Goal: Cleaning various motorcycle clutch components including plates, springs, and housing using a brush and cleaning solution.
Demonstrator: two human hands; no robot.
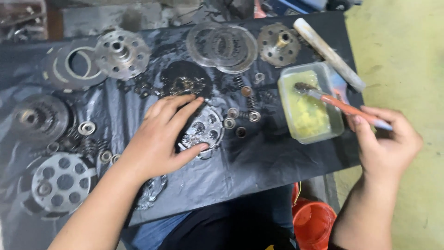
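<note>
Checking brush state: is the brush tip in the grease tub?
Yes, the right hand holds the orange brush with its bristles inside the clear tub of yellow grease.

Left hand (162, 136) spread palm-down with fingers extended, right hand (386, 146) fingers pinched together, forearms bare
</note>
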